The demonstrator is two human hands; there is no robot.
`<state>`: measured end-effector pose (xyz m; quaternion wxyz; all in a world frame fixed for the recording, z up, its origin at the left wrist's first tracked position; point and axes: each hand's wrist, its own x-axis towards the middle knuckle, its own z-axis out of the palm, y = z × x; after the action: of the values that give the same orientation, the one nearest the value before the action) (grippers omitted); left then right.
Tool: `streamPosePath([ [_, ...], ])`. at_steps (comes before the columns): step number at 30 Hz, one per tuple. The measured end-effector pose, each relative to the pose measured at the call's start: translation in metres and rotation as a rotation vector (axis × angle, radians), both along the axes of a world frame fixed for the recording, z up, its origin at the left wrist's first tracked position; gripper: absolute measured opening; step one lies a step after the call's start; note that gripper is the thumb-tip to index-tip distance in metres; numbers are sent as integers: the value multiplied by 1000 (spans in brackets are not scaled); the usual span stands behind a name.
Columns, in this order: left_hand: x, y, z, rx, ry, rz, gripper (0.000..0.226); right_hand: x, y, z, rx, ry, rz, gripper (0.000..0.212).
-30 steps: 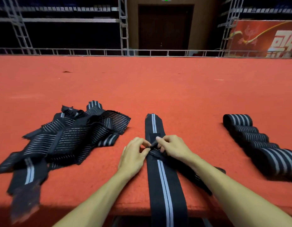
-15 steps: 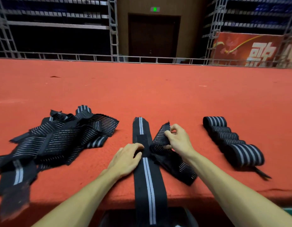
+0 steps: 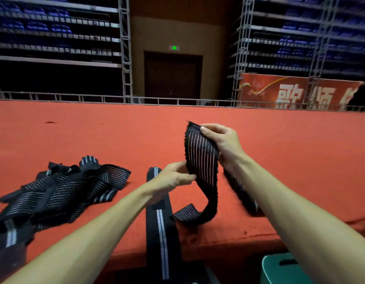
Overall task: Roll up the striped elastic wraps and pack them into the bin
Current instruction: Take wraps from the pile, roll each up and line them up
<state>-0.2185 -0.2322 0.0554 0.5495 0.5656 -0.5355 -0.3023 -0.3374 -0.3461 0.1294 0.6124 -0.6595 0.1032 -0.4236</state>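
A black wrap with thin white stripes (image 3: 202, 160) hangs lifted above the red table (image 3: 279, 160). My right hand (image 3: 222, 144) pinches its top end, and my left hand (image 3: 173, 177) pinches its left edge lower down. Its lower part curls onto the table. A second black wrap with a double white stripe (image 3: 161, 222) lies flat below my hands and hangs over the near edge. A pile of unrolled striped wraps (image 3: 60, 191) lies at the left. My right forearm hides most of the dark rolled wraps (image 3: 241, 191) behind it.
A green container (image 3: 279, 267) shows below the table's near edge at the right. A dark bin edge (image 3: 204, 273) sits under the hanging wrap. Metal railing and scaffolding stand beyond the far edge of the table.
My right hand has raised the thin-striped wrap's end well off the table. My left hand left the flat wrap and took hold of the lifted wrap's edge. The camera tilted upward.
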Motion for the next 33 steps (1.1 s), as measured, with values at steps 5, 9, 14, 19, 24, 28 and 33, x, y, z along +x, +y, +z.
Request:
streamPosePath([
  [5, -31, 10, 27, -74, 141, -154, 19, -11, -8, 26, -66, -58, -135, 3],
  [9, -44, 0, 27, -52, 235, -163, 13, -19, -28, 24, -303, 88, -227, 8],
  [14, -43, -32, -18, 84, 189, -60, 15, -19, -70, -12, -553, 470, -281, 18],
  [19, -28, -74, -79, 178, 165, 53, 14, -1, -110, -53, -717, 689, -303, 15],
  [24, 2, -108, -108, 211, -126, 195, 13, 32, -142, -86, -729, 747, -344, 14],
  [28, 24, -115, -123, 249, -301, 333, 45, 63, -166, -121, -699, 781, -357, 14],
  [33, 33, -120, -139, 158, -453, 436, 42, 92, -180, -169, -609, 836, -368, 13],
])
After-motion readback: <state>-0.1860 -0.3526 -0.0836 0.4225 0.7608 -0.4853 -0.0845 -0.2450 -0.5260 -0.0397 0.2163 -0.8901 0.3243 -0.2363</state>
